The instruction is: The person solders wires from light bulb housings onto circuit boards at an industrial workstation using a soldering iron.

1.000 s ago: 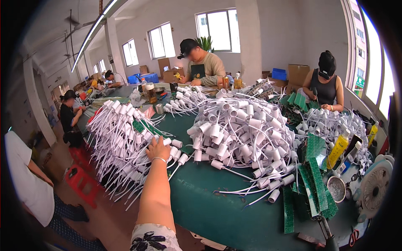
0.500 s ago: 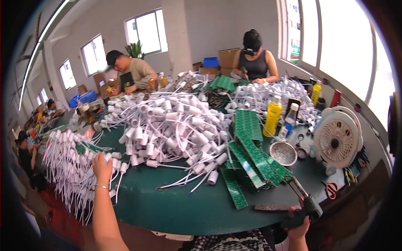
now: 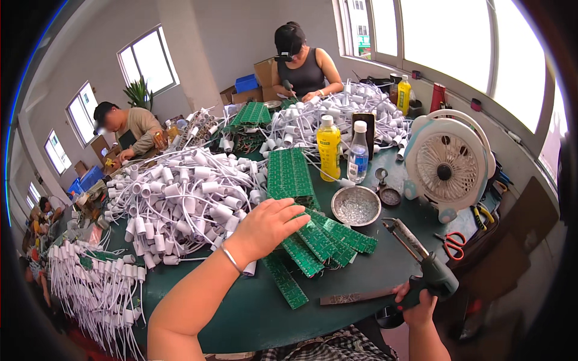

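the left hand (image 3: 265, 227) is loosely spread, green circuit boards (image 3: 328, 239) just under it. the right hand (image 3: 422, 308) squeezes a soldering gun (image 3: 438, 278); swung left, its tip, if hot, could burn the other hand.

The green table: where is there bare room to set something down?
The table has two bare patches: one between the left forearm, green circuit boards and metal strip; another between those boards, the metal bowl and the pistol-grip tool. It is crowded farther back, with heaped white corded cylinders and bottles.
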The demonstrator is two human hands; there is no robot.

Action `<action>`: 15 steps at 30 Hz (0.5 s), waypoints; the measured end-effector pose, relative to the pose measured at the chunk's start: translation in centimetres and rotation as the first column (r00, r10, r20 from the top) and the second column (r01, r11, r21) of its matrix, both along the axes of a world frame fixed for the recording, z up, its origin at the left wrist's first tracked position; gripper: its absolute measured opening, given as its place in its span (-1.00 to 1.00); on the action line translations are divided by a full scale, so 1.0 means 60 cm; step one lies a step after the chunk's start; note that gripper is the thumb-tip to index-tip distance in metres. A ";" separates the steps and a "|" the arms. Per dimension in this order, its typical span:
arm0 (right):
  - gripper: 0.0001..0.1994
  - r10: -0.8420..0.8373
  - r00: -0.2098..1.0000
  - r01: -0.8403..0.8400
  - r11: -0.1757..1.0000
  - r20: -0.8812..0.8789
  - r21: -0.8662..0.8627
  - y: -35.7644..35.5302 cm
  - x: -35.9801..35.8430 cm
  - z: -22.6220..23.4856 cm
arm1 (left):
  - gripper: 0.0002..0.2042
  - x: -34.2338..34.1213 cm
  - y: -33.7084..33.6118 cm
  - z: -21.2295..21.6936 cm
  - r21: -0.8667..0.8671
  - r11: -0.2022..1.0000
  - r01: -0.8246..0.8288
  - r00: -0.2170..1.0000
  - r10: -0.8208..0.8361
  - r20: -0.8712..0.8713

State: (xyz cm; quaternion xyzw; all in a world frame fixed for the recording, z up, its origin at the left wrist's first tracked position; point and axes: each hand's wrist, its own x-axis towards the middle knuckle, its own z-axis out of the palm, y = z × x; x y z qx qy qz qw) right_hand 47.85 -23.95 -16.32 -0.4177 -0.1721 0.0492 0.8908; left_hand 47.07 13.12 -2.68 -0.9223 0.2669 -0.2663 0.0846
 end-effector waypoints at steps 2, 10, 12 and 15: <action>-0.51 -0.011 0.999 0.014 0.997 0.046 -0.076 -0.011 -0.002 -0.005 | -0.65 0.031 0.003 -0.004 0.066 0.998 0.021 0.997 -0.016 -0.070; -0.41 -0.106 0.994 0.105 0.991 -0.004 -0.087 -0.033 -0.014 -0.031 | -0.64 0.011 0.006 0.051 -0.229 0.970 0.086 0.976 -0.128 -0.176; -0.40 -0.104 0.995 0.103 0.990 -0.007 -0.094 -0.031 -0.014 -0.036 | -0.62 -0.045 0.005 0.067 -0.253 0.967 0.016 0.997 -0.033 -0.063; -0.40 -0.086 0.996 0.085 0.994 -0.012 -0.070 -0.028 -0.011 -0.038 | -0.62 -0.142 -0.022 0.096 -0.070 0.998 0.003 0.990 -0.013 -0.140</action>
